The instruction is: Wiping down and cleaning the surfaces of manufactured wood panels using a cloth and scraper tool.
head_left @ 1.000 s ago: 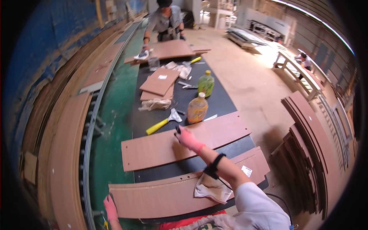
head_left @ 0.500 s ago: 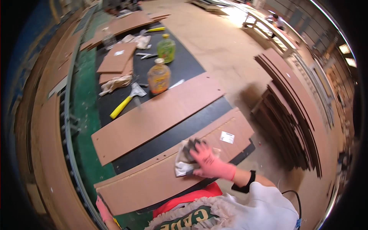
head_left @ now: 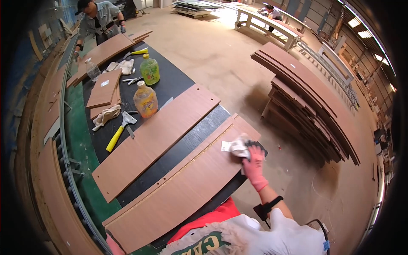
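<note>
My right hand (head_left: 253, 163), in a pink glove with dark fingers, presses a bunched whitish rag (head_left: 239, 148) onto the right part of a long brown wooden board (head_left: 182, 187). The rag is beside a white label (head_left: 226, 146) on that board. A groove with a rough, pale edge runs along the board's far side. At the lower left, my left hand (head_left: 114, 245), also gloved in pink, grips the board's left end; most of its fingers are hidden. A second brown board (head_left: 157, 142) with small holes lies beyond, on the black tabletop (head_left: 176, 76).
Beyond the boards stand an orange-yellow bottle (head_left: 145, 100) and a green bottle (head_left: 149, 70), near a yellow-handled scraper (head_left: 121, 131) and another rag (head_left: 107, 116). Stacked boards (head_left: 301, 97) stand to the right. A roller conveyor (head_left: 63, 140) runs left; a co-worker (head_left: 100, 21) stands at the far left.
My right hand has slid the rag rightward along the board, past the label to its near right side. The view has shifted, bringing the co-worker more fully into sight. My left hand stays at the board's end.
</note>
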{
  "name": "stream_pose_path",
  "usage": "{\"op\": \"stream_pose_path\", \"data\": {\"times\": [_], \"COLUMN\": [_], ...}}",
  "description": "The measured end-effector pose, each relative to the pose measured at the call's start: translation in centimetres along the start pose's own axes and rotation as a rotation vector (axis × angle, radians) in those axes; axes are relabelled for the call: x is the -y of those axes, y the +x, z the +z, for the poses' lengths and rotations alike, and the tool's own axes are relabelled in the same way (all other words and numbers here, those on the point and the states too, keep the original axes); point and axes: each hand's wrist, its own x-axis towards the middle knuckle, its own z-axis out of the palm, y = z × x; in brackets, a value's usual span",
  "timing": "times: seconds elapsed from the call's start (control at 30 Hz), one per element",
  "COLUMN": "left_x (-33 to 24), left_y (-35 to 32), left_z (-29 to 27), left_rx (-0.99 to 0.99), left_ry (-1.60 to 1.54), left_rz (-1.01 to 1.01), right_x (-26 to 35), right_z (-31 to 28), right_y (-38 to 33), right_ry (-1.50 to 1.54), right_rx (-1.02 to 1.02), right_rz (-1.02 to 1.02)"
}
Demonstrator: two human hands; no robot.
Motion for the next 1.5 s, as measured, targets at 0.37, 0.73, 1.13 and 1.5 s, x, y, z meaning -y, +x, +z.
{"op": "stream_pose_path", "data": {"times": [0.37, 0.73, 1.13, 1.5], "left_x": [-4.5, -5.9, -5.0, -8.3], "left_y": [1.1, 5.8, 18.3, 15.3], "left_z": [-2.9, 0.5, 1.6, 8.5], "left_rx": [-0.271, -0.491, -0.373, -0.440], "left_ry": [0.288, 0.630, 1.398, 1.047], "left_rz": [0.040, 0.172, 0.148, 0.654], "right_x": [1.1, 8.6, 11.0, 11.7], "right_z": [-3.8, 1.5, 8.8, 1.4], "right_y": [-5.7, 1.5, 9.9, 13.0], "right_ry": [1.635, 1.933, 1.358, 1.687], "right_rx": [0.633, 0.613, 0.740, 0.501], "right_rz": [1.000, 0.827, 0.585, 0.594]}}
